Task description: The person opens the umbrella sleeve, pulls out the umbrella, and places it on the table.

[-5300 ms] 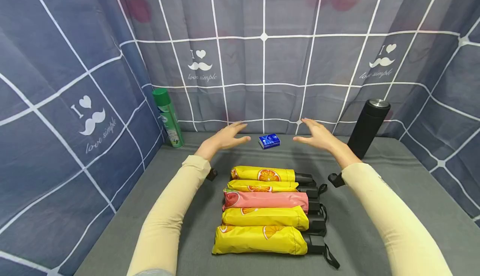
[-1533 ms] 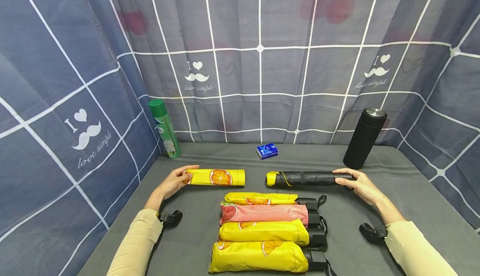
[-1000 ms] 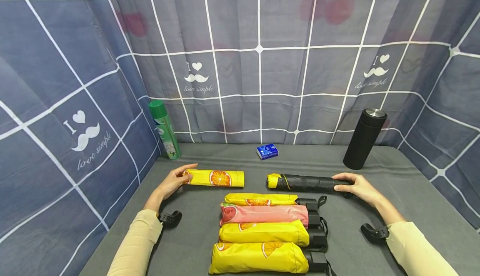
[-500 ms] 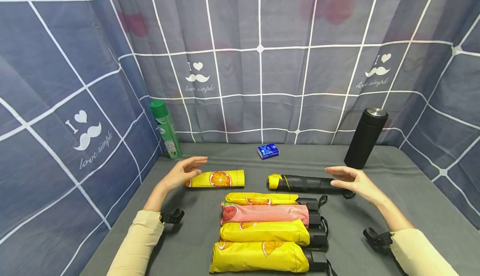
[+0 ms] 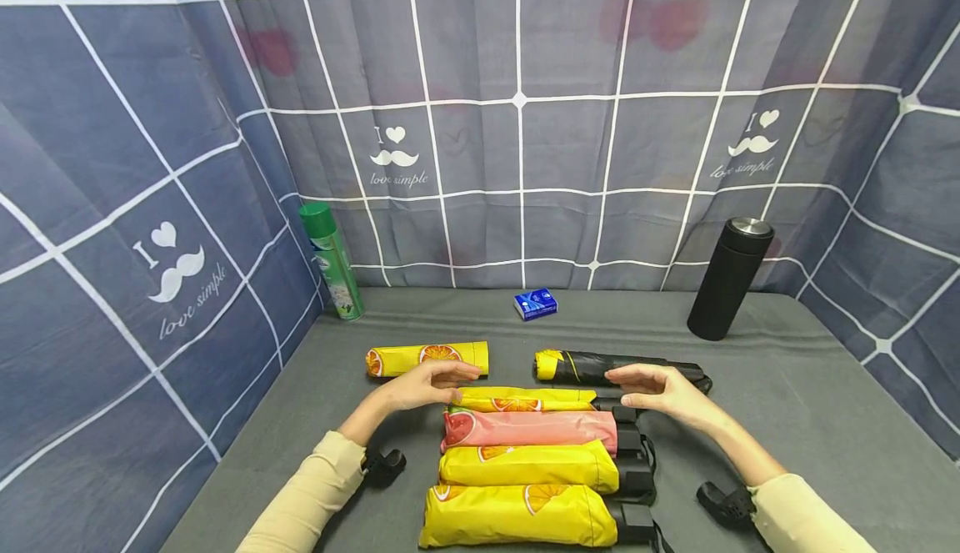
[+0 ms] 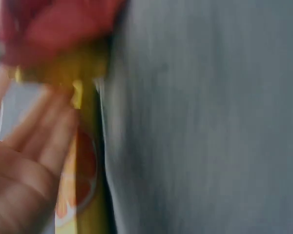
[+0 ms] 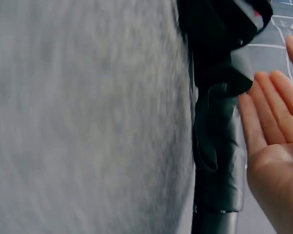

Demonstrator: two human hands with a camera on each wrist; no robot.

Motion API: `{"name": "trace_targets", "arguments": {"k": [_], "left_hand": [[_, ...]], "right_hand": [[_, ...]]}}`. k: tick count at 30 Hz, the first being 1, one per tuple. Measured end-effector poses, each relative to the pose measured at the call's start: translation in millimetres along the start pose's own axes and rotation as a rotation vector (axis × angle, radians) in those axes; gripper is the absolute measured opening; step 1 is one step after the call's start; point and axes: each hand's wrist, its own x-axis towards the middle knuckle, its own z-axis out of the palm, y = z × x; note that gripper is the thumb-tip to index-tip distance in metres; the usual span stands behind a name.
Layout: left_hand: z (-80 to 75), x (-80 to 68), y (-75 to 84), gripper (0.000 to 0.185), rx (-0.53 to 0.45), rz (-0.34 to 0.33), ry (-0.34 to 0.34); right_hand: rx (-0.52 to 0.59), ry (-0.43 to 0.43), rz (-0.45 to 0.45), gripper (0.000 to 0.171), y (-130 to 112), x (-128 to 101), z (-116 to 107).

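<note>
Both my hands hover with fingers straight, holding nothing: left hand (image 5: 423,384) and right hand (image 5: 656,386) above the nearest yellow umbrella (image 5: 525,399) in the row on the bench (image 5: 787,386). I'd grip sleeve and handle ends evenly.

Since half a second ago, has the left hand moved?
Yes. The left hand came nearer the camera and rightward, from beside the yellow cover to over the top yellow umbrella.

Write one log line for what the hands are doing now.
left hand: open, over top yellow umbrella | right hand: open, beside black umbrella | holding: nothing
</note>
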Motion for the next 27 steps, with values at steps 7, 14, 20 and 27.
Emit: {"name": "trace_targets", "arguments": {"k": [7,14,20,27], "left_hand": [[12.3,3.2,-13.2,0.04,0.131,0.022,-0.021],[18.2,7.8,-12.0,0.042,0.201,0.046,-0.07],[17.8,11.2,-13.8,0.044,0.303,0.113,-0.055],[22.3,14.1,-6.3,0.045,0.362,0.06,0.045]], "right_hand": [[0.004,-0.033,0.004,0.039,7.0,-4.5,10.7],[-0.008,-0.049,-0.028,0.038,17.9,-6.9,17.5],[-0.008,-0.065,-0.044,0.035,18.0,-4.7,18.4],[0.015,-0.06,-0.055,0.034,16.7,-2.7,18.7]]}}
